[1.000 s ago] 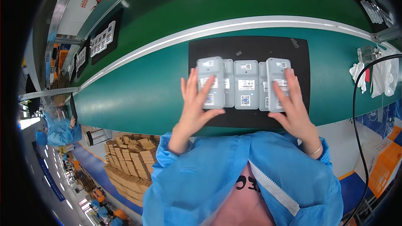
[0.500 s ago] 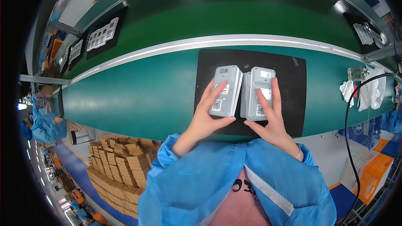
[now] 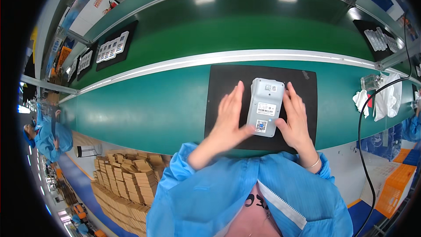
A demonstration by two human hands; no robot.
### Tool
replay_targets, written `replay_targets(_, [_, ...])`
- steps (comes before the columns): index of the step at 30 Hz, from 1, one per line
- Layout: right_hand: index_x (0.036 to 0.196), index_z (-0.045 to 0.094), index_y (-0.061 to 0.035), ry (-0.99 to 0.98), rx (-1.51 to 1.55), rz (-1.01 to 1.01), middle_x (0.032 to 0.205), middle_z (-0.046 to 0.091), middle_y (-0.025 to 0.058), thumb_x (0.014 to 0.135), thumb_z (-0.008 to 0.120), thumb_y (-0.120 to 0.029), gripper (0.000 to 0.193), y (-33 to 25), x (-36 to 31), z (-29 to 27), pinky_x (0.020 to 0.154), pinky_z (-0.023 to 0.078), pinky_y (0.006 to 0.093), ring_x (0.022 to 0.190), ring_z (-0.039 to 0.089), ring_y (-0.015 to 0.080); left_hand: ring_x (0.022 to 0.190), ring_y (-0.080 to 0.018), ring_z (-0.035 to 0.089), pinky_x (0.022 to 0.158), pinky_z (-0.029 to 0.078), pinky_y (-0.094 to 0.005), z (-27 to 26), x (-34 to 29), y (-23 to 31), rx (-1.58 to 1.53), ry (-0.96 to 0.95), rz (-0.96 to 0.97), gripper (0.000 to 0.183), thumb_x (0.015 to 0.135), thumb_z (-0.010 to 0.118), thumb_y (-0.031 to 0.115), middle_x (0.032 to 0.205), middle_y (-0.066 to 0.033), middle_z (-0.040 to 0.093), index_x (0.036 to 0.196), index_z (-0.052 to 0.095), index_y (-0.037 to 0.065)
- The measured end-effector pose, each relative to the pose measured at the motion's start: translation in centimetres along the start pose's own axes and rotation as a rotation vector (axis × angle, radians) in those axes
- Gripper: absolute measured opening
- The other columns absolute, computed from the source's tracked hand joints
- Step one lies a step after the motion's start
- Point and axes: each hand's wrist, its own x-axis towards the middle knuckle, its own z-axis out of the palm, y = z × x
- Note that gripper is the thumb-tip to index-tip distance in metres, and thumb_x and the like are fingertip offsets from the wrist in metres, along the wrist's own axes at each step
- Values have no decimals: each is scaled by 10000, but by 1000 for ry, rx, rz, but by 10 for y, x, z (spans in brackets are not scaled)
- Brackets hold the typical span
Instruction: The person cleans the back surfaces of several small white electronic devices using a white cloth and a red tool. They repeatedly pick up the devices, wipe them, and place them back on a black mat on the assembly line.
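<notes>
A pile of light grey, rounded handheld devices (image 3: 265, 101) lies on a black mat (image 3: 228, 79) in front of me. The top one lies face down, with white labels and printed codes on its back, and its case edge hides most of what is under it. Beside its left side my left hand (image 3: 226, 120) is open, fingers stretched and slightly blurred, the thumb by the lower left corner. My right hand (image 3: 296, 125) is also open along the right side, thumb close to the edge. Neither hand is wrapped round the pile.
Beyond a pale rail (image 3: 210, 60) runs a green belt (image 3: 228, 22), with trays of similar devices (image 3: 113, 46) at far left. White bags (image 3: 388, 96) and a black cable (image 3: 360, 145) lie right. Cardboard boxes (image 3: 131, 177) stand lower left; an orange crate (image 3: 394, 188) lower right.
Two separate stacks, one under each hand, have come together into one pile at the right of the mat. Both hands have let go and spread to its sides.
</notes>
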Motion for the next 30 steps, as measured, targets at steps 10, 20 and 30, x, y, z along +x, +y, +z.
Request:
replay_targets(10, [1643,67,9,-84,647,157,1645,249,321,662,973,-331,1378,-28,-7,-5,1190,353,527,1486,371,458,1582,-434,61,1260,126,-562,27,8,4,-600,-62,104,1455,724,733,779,1691,-277,6,1643,-112,32])
replay_targets(20, [1638,-4,22,190,295,-386,1567,344,359,663,978,-212,1404,5,-38,28,1130,419,554,1365,486,506,1529,-564,132,1216,274,-609,55,-2,-6,-268,37,590,1625,542,972,626,1665,-330,-35,1653,-71,63])
replay_targets(30, [1546,288,111,47,31,-399,1517,422,292,585,925,-314,1229,-39,5,13,1174,285,633,1342,485,444,1581,-443,93,1261,174,-528,-2,-29,-41,-440,-9,278,1501,592,814,811,1700,-274,16,1654,110,18])
